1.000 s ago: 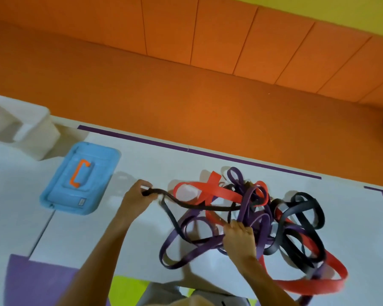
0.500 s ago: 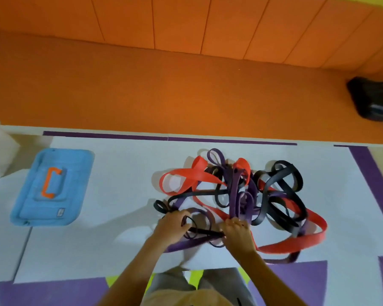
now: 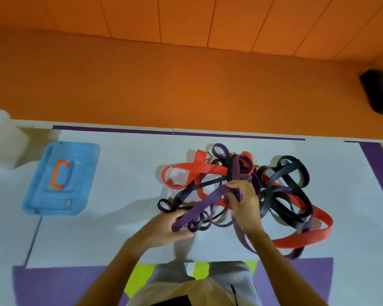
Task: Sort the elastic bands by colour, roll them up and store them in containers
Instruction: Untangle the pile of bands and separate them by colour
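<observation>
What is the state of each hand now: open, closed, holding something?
Left hand: closed, grips the purple band.
Right hand: closed, grips the same purple band, higher up.

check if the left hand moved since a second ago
Yes. The left hand has pulled away from the blue case, toward the near edge of the table, now gripping a purple band.

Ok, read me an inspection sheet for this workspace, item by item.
Surface: white table, purple strips along its edges.
Job's things: purple band drawn out of a tangled pile with red bands and black bands; blue box with orange handle, left; white container, far left, blurred.
Clutter: nothing seen.
Hands: left hand grips the purple band; right hand pinches it further along.
Cables: nothing seen.
Surroundings: orange wall; black object, upper right.
</observation>
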The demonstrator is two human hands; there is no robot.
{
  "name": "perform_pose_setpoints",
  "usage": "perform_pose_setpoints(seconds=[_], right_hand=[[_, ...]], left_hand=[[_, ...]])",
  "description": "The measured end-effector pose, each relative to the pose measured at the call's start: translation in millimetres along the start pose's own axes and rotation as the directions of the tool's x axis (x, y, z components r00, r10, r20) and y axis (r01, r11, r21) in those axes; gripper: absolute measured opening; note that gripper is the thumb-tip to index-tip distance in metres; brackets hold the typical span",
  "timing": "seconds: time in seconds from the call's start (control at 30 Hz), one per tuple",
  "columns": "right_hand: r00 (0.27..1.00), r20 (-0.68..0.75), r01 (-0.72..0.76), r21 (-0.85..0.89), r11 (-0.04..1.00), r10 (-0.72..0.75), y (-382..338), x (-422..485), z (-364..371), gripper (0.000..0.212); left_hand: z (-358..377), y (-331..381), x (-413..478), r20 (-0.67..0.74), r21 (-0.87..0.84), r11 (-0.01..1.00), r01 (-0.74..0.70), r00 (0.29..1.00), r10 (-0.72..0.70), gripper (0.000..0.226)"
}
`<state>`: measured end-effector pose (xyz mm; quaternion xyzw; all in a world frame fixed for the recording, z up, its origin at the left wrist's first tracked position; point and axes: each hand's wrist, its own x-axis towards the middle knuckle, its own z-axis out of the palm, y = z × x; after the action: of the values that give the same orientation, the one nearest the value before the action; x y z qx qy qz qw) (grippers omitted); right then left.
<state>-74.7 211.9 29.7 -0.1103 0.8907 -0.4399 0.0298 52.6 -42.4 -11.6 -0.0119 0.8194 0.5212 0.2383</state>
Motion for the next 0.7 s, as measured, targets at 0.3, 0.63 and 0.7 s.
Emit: perform_pose_setpoints(seconds=[0.3, 0.63, 0.7], right_hand=[[0.852, 0.509, 0.219, -0.559, 0.800, 0.122, 8, 20, 15, 0.041], [0.737, 0.601, 0.231, -0.654, 0.721, 0.309, 0, 28, 29, 0.038], [0.740, 0.599, 0.238, -0.657, 0.715, 0.305, 8, 20, 30, 0.033]], left_hand=[[-30, -17, -3, -0.242, 0.020, 0.977, 0.213, 0.949, -0.202, 0.066], [-54, 11, 101, -0.500, 0.196, 0.899, 0.392, 0.829, -0.253, 0.070], [-50, 21, 123, -0.419, 0.293, 0.864, 0.411, 0.867, -0.270, 0.083]])
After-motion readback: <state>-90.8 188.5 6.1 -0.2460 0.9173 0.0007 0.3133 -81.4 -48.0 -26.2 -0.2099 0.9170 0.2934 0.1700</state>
